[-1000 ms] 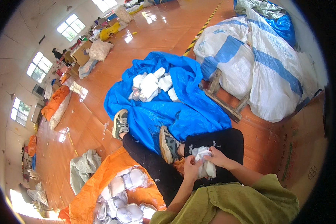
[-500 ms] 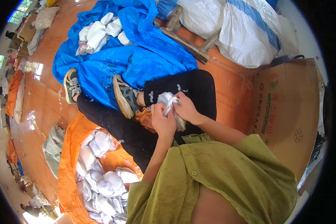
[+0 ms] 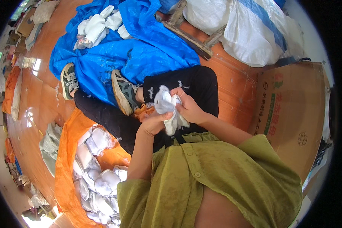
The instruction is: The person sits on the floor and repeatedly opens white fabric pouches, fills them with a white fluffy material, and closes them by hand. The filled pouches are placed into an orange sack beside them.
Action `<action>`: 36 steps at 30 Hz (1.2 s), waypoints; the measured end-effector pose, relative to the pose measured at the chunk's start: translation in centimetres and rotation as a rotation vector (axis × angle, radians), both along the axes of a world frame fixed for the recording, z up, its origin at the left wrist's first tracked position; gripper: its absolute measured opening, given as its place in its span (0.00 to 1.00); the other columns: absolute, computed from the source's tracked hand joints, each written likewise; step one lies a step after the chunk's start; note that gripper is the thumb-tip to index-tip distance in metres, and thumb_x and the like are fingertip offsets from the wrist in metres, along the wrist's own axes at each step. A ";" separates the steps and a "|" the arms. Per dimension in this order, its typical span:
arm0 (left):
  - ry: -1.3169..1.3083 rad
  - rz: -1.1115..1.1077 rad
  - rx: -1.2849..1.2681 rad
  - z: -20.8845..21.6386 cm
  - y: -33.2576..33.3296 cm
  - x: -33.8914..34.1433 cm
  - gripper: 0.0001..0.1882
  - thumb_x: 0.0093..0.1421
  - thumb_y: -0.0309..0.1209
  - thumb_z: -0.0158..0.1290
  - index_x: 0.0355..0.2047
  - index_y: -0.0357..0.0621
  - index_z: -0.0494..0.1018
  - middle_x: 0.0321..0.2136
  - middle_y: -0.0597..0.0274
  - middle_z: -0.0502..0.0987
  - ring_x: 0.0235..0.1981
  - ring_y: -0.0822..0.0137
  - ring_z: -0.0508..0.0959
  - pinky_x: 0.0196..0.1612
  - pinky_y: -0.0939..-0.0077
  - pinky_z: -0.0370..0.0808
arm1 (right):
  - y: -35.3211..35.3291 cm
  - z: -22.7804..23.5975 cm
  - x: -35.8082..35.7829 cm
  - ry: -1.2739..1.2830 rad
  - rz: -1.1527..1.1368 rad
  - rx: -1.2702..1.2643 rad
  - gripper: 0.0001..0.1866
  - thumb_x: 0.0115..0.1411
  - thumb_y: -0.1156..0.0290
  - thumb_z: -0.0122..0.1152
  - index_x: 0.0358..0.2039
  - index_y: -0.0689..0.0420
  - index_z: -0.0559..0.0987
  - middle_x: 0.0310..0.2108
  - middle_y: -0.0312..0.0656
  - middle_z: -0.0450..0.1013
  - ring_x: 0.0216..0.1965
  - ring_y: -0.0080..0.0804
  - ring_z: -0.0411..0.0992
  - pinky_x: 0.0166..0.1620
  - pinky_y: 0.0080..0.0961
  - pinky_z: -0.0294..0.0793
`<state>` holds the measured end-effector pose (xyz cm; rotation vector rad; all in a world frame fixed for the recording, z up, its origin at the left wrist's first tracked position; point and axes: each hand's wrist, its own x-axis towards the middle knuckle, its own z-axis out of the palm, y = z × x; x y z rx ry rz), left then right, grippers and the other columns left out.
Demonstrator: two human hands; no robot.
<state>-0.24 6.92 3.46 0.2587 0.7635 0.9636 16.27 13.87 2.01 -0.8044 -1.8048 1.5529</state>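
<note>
Above my lap I hold a soft white cloth piece (image 3: 164,102), bunched in the middle, with a rounded upper part that bears a small dark spot. My left hand (image 3: 155,122) grips it from the lower left, the thumb lying across its side. My right hand (image 3: 189,107) pinches its folded edge from the right. Cloth hangs down below the fingers. What lies inside the folds is hidden. Just behind my left hand, a bit of orange sheet (image 3: 143,112) shows between my legs.
Left of my legs, an orange sack (image 3: 69,167) holds many white padded pieces (image 3: 109,182). A blue tarp (image 3: 102,60) ahead carries several white stuffed pieces (image 3: 96,28). A wooden stool (image 3: 190,40), white sacks (image 3: 250,34) and a cardboard box (image 3: 292,110) stand at the right.
The cloth piece has turned, and its rounded upper part with the dark spot now shows. My left hand has shifted left and lower, with its grip opened wider around the cloth.
</note>
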 end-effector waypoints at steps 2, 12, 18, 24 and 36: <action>0.067 -0.007 -0.036 0.0 -0.3 0.3 0.29 0.51 0.33 0.62 0.52 0.41 0.65 0.42 0.62 0.73 0.42 0.67 0.74 0.43 0.72 0.72 | 0.1 0.7 0.5 -0.118 -0.019 0.207 0.16 0.51 0.83 0.51 0.42 0.57 0.67 0.37 0.46 0.66 0.42 0.45 0.65 0.47 0.32 0.63; 1.104 0.019 0.206 -2.0 0.3 3.8 0.17 0.46 0.32 0.60 0.36 0.38 0.73 0.31 0.54 0.79 0.32 0.59 0.80 0.36 0.67 0.74 | -0.2 4.8 0.8 -0.514 0.014 0.153 0.36 0.54 0.59 0.63 0.55 0.64 0.58 0.48 0.59 0.65 0.41 0.44 0.72 0.39 0.32 0.72; 1.325 -0.059 0.322 1.6 -0.3 4.7 0.22 0.42 0.37 0.64 0.35 0.38 0.72 0.29 0.49 0.78 0.33 0.52 0.79 0.35 0.64 0.74 | 1.3 3.7 0.4 -0.334 0.023 -0.006 0.26 0.53 0.59 0.62 0.43 0.67 0.70 0.31 0.49 0.74 0.33 0.38 0.74 0.37 0.31 0.72; 1.132 0.155 0.351 4.9 -0.2 6.5 0.25 0.39 0.37 0.68 0.35 0.38 0.73 0.28 0.53 0.78 0.31 0.60 0.79 0.35 0.69 0.74 | 0.1 -0.8 1.8 0.545 0.007 -1.243 0.16 0.61 0.58 0.50 0.37 0.58 0.77 0.31 0.39 0.76 0.32 0.26 0.74 0.37 0.23 0.74; 1.636 0.147 0.567 3.3 -1.3 5.3 0.13 0.51 0.34 0.56 0.22 0.38 0.66 0.21 0.48 0.71 0.26 0.48 0.69 0.32 0.58 0.66 | 0.7 2.6 2.7 -0.147 0.054 -0.478 0.32 0.56 0.53 0.62 0.51 0.65 0.65 0.31 0.39 0.72 0.30 0.21 0.69 0.33 0.21 0.69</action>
